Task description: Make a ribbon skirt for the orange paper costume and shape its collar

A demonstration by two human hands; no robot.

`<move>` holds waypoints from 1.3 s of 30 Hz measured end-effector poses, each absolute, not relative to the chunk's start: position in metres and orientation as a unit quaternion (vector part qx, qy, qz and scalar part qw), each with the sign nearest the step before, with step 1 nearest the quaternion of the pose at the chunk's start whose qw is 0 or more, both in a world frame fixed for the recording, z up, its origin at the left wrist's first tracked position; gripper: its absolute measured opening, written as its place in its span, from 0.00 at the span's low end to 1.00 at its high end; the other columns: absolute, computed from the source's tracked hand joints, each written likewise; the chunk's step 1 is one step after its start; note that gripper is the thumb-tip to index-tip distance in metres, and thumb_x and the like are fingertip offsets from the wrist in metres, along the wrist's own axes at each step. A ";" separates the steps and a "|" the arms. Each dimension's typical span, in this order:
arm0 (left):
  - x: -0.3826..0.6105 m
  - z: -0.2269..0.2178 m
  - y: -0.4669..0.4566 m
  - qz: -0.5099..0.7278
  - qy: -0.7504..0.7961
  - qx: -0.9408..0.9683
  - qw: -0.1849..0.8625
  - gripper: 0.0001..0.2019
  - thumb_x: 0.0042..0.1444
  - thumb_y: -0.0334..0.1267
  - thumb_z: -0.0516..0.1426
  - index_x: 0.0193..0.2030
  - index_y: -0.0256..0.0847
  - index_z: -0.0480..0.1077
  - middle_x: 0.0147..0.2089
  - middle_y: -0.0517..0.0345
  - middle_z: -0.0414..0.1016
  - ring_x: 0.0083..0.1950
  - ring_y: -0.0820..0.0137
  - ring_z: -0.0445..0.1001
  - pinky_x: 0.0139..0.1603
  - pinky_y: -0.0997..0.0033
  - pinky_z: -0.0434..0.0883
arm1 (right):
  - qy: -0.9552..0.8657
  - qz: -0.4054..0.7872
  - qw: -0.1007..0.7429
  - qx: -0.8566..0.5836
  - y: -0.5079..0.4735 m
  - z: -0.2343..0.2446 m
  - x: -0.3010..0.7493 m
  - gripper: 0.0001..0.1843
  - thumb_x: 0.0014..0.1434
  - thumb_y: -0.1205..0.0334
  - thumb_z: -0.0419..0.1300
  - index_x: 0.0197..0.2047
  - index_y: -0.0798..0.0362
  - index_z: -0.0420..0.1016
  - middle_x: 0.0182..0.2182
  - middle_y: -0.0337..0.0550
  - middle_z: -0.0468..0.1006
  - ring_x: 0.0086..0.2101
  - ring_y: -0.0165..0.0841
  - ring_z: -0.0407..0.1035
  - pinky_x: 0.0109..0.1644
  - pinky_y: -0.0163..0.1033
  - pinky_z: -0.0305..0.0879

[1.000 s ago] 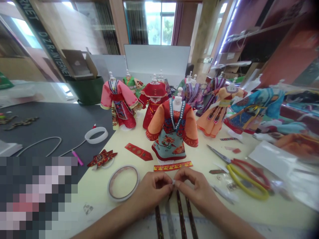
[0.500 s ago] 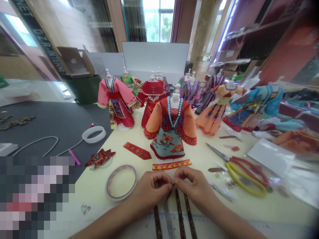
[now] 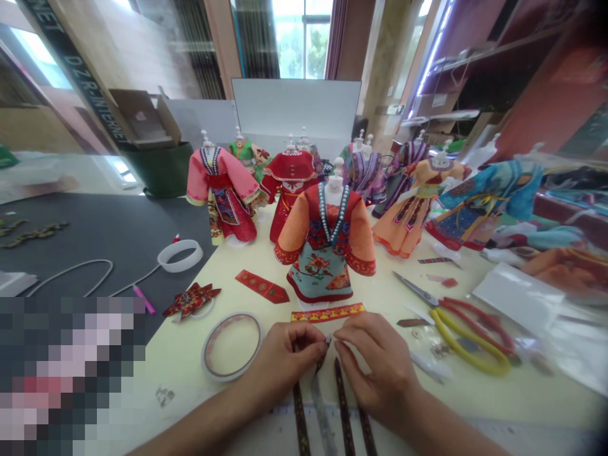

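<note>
My left hand (image 3: 284, 364) and my right hand (image 3: 375, 367) meet at the near edge of a pale yellow table (image 3: 199, 354). Both pinch the top end of a dark patterned strip (image 3: 319, 362), with fingers curled. More dark strips (image 3: 344, 415) lie side by side under my hands, running toward me. Just beyond my fingers lies a red and gold trim band (image 3: 327, 312). Behind it stands a small mannequin in an orange, red and teal robe (image 3: 327, 250).
A tape roll (image 3: 231, 347) lies left of my hands, a red pointed strip (image 3: 263, 286) and a red star-shaped piece (image 3: 190, 299) farther left. Scissors with yellow and red handles (image 3: 456, 323) lie to the right. Several dressed mannequins (image 3: 223, 193) line the back.
My hands slid slightly toward me and lower on the strips. The right hand turned more palm-down. The camera view barely shifted.
</note>
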State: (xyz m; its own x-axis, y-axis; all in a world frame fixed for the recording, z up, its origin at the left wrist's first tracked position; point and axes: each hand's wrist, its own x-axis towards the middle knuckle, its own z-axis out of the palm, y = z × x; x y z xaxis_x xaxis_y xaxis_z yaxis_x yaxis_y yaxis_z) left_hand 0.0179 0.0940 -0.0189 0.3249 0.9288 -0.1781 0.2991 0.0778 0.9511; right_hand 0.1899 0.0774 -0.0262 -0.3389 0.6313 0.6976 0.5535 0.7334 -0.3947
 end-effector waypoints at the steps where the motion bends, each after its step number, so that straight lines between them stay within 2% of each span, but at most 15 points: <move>1: 0.018 -0.019 0.094 0.293 0.502 0.610 0.538 0.08 0.47 0.39 0.56 0.26 0.36 0.71 0.25 0.59 0.71 0.28 0.72 0.66 0.30 0.74 0.64 | -0.818 0.037 0.448 -0.359 0.077 -0.026 0.190 0.08 0.54 0.76 0.55 0.36 0.55 0.68 0.31 0.46 0.70 0.33 0.36 0.63 0.35 0.43 0.60; 7: 0.017 -0.018 0.094 0.289 0.507 0.614 0.532 0.08 0.47 0.39 0.56 0.27 0.36 0.71 0.25 0.59 0.71 0.28 0.72 0.67 0.31 0.74 0.64 | -0.834 0.050 0.410 -0.365 0.079 -0.028 0.188 0.08 0.56 0.74 0.54 0.36 0.55 0.70 0.29 0.45 0.70 0.31 0.35 0.62 0.34 0.43 0.58; 17: 0.018 -0.018 0.092 0.301 0.497 0.643 0.498 0.06 0.47 0.35 0.55 0.26 0.36 0.72 0.24 0.59 0.73 0.29 0.72 0.69 0.32 0.75 0.65 | -0.839 0.070 0.396 -0.368 0.079 -0.026 0.187 0.08 0.57 0.73 0.52 0.34 0.56 0.71 0.29 0.45 0.70 0.31 0.35 0.62 0.34 0.42 0.57; 27: 0.016 -0.023 0.092 0.310 0.478 0.680 0.461 0.06 0.50 0.31 0.55 0.27 0.37 0.73 0.27 0.60 0.74 0.30 0.73 0.70 0.33 0.78 0.66 | -0.860 0.030 0.357 -0.364 0.079 -0.030 0.188 0.09 0.57 0.73 0.51 0.30 0.56 0.70 0.26 0.44 0.68 0.29 0.34 0.59 0.33 0.42 0.55; 39: 0.016 -0.020 0.092 0.295 0.492 0.670 0.471 0.06 0.49 0.32 0.55 0.27 0.36 0.73 0.27 0.59 0.75 0.30 0.71 0.71 0.33 0.77 0.66 | -0.825 0.092 0.400 -0.389 0.083 -0.030 0.185 0.09 0.58 0.71 0.52 0.29 0.55 0.70 0.26 0.43 0.70 0.30 0.33 0.64 0.33 0.38 0.60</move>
State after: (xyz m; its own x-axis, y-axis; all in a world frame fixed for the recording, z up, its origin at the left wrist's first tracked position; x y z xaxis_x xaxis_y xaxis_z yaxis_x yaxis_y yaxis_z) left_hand 0.0162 0.0924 -0.0203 0.3428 0.9370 -0.0678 0.3814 -0.0729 0.9215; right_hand 0.1853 0.0834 -0.0297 -0.3773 0.7143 0.5894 0.5677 0.6812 -0.4622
